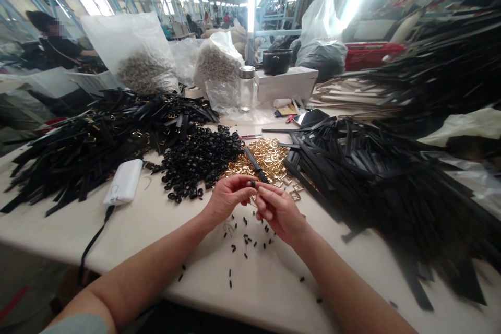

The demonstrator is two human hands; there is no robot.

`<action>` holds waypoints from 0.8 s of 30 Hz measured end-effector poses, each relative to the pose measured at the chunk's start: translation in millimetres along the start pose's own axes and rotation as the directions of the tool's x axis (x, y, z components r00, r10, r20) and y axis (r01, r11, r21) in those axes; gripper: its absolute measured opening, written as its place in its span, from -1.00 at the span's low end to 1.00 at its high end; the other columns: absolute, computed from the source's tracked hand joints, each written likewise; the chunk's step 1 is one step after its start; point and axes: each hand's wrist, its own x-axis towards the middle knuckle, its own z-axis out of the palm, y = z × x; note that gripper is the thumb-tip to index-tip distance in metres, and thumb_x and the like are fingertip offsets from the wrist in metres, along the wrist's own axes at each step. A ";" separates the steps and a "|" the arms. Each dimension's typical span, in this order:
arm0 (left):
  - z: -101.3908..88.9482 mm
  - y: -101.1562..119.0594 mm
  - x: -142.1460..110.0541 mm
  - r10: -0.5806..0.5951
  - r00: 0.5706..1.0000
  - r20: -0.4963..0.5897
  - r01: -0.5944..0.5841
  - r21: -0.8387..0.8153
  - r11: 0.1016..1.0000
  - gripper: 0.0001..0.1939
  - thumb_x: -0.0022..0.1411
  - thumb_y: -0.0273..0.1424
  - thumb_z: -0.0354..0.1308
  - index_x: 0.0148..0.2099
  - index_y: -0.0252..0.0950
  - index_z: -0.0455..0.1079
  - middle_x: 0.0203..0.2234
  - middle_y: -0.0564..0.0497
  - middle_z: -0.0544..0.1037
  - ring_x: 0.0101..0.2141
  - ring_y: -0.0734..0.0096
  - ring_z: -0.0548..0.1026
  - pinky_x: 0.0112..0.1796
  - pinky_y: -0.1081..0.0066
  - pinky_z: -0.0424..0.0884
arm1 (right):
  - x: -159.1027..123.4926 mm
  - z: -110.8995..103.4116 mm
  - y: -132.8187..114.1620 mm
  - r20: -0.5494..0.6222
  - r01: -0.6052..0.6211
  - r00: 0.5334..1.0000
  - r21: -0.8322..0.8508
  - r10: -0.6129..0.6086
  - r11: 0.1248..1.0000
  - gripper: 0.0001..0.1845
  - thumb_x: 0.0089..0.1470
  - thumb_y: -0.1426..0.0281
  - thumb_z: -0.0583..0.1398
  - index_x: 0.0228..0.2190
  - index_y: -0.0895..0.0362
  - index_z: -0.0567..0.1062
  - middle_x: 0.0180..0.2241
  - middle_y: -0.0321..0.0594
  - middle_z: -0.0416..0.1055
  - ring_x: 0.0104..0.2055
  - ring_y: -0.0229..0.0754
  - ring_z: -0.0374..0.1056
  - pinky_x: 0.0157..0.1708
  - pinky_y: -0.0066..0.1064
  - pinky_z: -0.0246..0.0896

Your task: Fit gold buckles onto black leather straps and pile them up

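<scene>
Pinching a small black piece (252, 184) between fingertips seems to be the step in hand, with the left hand (225, 199) and the right hand (282, 214) brought together above the middle of the tabletop (203, 266). The digits of both are closed around the piece, thumbs and forefingers nearly meeting; which hand bears more of its weight I cannot tell. Handling something this small seems to call for a light, steady pinch and little wrist movement. The piece is too small and too covered to show its long axis surely, though its visible part sits crosswise between the fingertips. Just beyond, a black strap (255, 163) slants over the gold buckles (274, 152), its far end pointing away and slightly left, its near end close to the fingers; whether it is gripped too is unclear. Black loops (201, 159) are heaped beside the buckles on the left, and long black strips (344, 167) spread toward the right edge. Small dark bits (246, 255) are scattered below the hands toward the near edge, and a white device (129, 180) rests at the left.
</scene>
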 end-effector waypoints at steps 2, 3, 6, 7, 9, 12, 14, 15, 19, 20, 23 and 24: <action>1.6 -0.5 -0.9 -0.004 1.000 0.001 0.004 -0.004 1.000 -0.67 -0.08 -0.37 0.40 -0.20 -0.32 0.54 -0.54 0.07 0.53 -0.62 0.60 0.38 -0.56 0.55 0.35 | 0.2 -0.1 -1.1 0.030 -0.052 0.998 0.065 0.050 0.997 -0.78 0.01 0.26 0.28 -0.35 0.16 0.52 -0.70 -0.50 0.20 -0.72 -0.48 -0.10 -0.63 -0.58 0.18; 1.9 -1.1 -1.2 -0.006 1.000 0.004 0.006 -0.001 1.000 -0.68 -0.07 -0.38 0.40 -0.20 -0.32 0.55 -0.54 0.07 0.52 -0.61 0.60 0.38 -0.56 0.56 0.36 | 0.5 -0.3 -1.2 0.047 -0.074 0.996 0.096 0.070 0.993 -0.80 0.02 0.27 0.28 -0.38 0.16 0.51 -0.71 -0.51 0.19 -0.73 -0.48 -0.13 -0.64 -0.59 0.17; 1.6 -2.7 -1.5 -0.005 1.000 0.018 0.005 0.016 1.000 -0.71 -0.05 -0.39 0.38 -0.22 -0.31 0.56 -0.55 0.08 0.50 -0.62 0.62 0.37 -0.57 0.57 0.35 | 1.8 -1.1 -0.3 0.078 -0.114 0.992 0.176 0.102 0.978 -0.80 0.03 0.28 0.28 -0.45 0.17 0.49 -0.71 -0.50 0.19 -0.73 -0.49 -0.14 -0.64 -0.60 0.16; 1.4 -2.9 -1.5 -0.002 1.000 0.023 0.001 0.020 1.000 -0.73 -0.05 -0.38 0.38 -0.22 -0.31 0.56 -0.55 0.08 0.50 -0.63 0.62 0.37 -0.57 0.57 0.35 | 2.1 -1.4 0.2 0.080 -0.117 0.991 0.189 0.103 0.975 -0.80 0.02 0.29 0.29 -0.46 0.18 0.49 -0.71 -0.50 0.20 -0.73 -0.49 -0.13 -0.64 -0.60 0.16; 1.4 -2.7 -1.9 0.011 1.000 0.020 -0.011 0.029 1.000 -0.75 -0.04 -0.38 0.37 -0.23 -0.31 0.56 -0.54 0.07 0.50 -0.62 0.62 0.37 -0.57 0.58 0.36 | 2.0 -1.6 1.1 0.076 -0.111 0.992 0.187 0.099 0.976 -0.80 0.02 0.28 0.30 -0.45 0.18 0.51 -0.70 -0.49 0.21 -0.73 -0.49 -0.10 -0.64 -0.60 0.17; 2.7 -2.0 -3.5 0.032 0.999 0.009 -0.032 0.040 0.999 -0.74 -0.04 -0.39 0.37 -0.23 -0.31 0.57 -0.54 0.06 0.50 -0.60 0.60 0.38 -0.57 0.58 0.35 | 0.1 -1.9 3.1 0.043 -0.085 0.996 0.142 0.080 0.986 -0.78 -0.01 0.28 0.33 -0.37 0.18 0.55 -0.68 -0.46 0.25 -0.71 -0.50 -0.02 -0.62 -0.61 0.18; 3.9 -2.9 -4.3 0.041 0.999 0.021 -0.042 0.027 0.999 -0.73 -0.04 -0.39 0.38 -0.22 -0.31 0.57 -0.53 0.04 0.50 -0.60 0.58 0.39 -0.56 0.56 0.36 | -0.3 -3.2 5.6 -0.006 -0.063 0.998 0.117 0.064 0.991 -0.75 -0.03 0.27 0.35 -0.34 0.18 0.57 -0.64 -0.43 0.30 -0.69 -0.50 0.05 -0.60 -0.60 0.19; 4.4 -3.8 -4.2 0.047 0.999 0.023 -0.047 0.015 0.999 -0.73 -0.05 -0.38 0.38 -0.23 -0.31 0.57 -0.52 0.03 0.50 -0.59 0.57 0.40 -0.56 0.55 0.36 | 0.4 -4.4 7.0 -0.034 -0.050 0.998 0.105 0.054 0.993 -0.73 -0.05 0.26 0.37 -0.34 0.19 0.58 -0.62 -0.41 0.32 -0.68 -0.50 0.08 -0.59 -0.59 0.20; 5.1 -6.4 -2.2 0.116 0.993 0.024 -0.116 0.017 0.993 -0.76 -0.05 -0.37 0.38 -0.26 -0.30 0.58 -0.47 0.01 0.48 -0.57 0.54 0.41 -0.55 0.53 0.37 | 7.1 -8.8 11.1 -0.156 0.038 0.987 0.073 -0.026 0.997 -0.73 -0.20 0.29 0.44 -0.44 0.17 0.58 -0.62 -0.38 0.35 -0.67 -0.47 0.13 -0.60 -0.55 0.22; 4.9 -6.2 -2.2 0.130 0.991 0.028 -0.131 0.026 0.991 -0.77 -0.04 -0.37 0.38 -0.26 -0.30 0.58 -0.47 0.01 0.48 -0.57 0.54 0.40 -0.55 0.52 0.37 | 8.3 -9.2 11.3 -0.178 0.055 0.983 0.065 -0.042 0.996 -0.73 -0.23 0.31 0.46 -0.46 0.16 0.57 -0.61 -0.37 0.36 -0.67 -0.46 0.14 -0.61 -0.55 0.22; 2.9 -3.8 -2.7 0.152 0.988 0.028 -0.153 0.046 0.987 -0.78 -0.02 -0.37 0.37 -0.26 -0.30 0.58 -0.49 0.02 0.46 -0.56 0.53 0.40 -0.54 0.52 0.36 | 7.5 -10.2 8.5 -0.177 0.076 0.981 -0.001 -0.075 0.997 -0.75 -0.22 0.29 0.45 -0.50 0.15 0.57 -0.59 -0.34 0.39 -0.65 -0.44 0.17 -0.60 -0.54 0.23; 1.7 -2.8 -2.4 0.155 0.988 0.020 -0.156 0.049 0.987 -0.78 -0.01 -0.36 0.37 -0.25 -0.30 0.58 -0.49 0.02 0.46 -0.57 0.54 0.39 -0.54 0.52 0.35 | 5.8 -10.9 6.2 -0.167 0.086 0.982 -0.038 -0.092 0.996 -0.75 -0.18 0.26 0.43 -0.49 0.15 0.57 -0.59 -0.33 0.39 -0.64 -0.43 0.18 -0.60 -0.54 0.23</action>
